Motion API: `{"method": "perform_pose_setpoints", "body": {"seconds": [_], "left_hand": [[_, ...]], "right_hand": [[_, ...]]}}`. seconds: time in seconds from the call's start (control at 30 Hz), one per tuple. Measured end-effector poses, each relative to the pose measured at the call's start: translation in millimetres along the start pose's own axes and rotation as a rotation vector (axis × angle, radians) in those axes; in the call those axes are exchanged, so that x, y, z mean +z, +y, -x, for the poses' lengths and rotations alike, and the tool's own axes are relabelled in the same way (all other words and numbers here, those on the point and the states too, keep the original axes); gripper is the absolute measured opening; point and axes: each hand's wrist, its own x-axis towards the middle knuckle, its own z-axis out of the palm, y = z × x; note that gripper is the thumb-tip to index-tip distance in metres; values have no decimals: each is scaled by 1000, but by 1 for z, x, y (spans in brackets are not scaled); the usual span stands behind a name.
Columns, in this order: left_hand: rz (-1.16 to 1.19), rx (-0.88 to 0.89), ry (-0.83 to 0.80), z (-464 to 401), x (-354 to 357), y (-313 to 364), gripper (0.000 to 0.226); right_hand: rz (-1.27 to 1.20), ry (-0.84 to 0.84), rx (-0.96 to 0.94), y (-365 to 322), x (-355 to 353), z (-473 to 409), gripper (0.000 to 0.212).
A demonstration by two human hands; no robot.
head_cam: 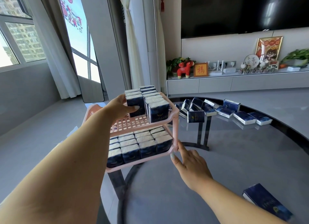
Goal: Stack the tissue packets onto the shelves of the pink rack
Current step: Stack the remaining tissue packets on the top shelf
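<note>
tissue packets (135,105) gripped by left fingers (133,109); right fingers (181,147) spread, touching pink rack (173,113).

Bright daylight, entering from the windows (20,40) at left; glass there is blown out to near white. Strong wide-angle distortion: window frames and the curtain (133,40) lean and bow toward the edges. The dark television (242,11) carries a pale streak of glare, upper right. The glossy table (234,148) mirrors the light in soft patches (faint shadows only). Near forearms at the bottom edge are stretched and slightly soft; the centre is reasonably sharp, far shelf detail smeary.
</note>
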Motion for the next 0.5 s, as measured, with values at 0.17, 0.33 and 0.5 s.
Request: {"method": "perform_pose_setpoints", "body": {"seconds": [0.17,0.33,0.5], "left_hand": [[-116,-6,-39,2,-1,3,44],[-151,-21,-36,2,-4,1,77],[-170,-17,-4,9,-4,8,66]], "right_hand": [[20,8,-10,4,6,-4,69],[17,12,-11,6,8,-6,70],[2,15,1,7,9,-6,73]]}}
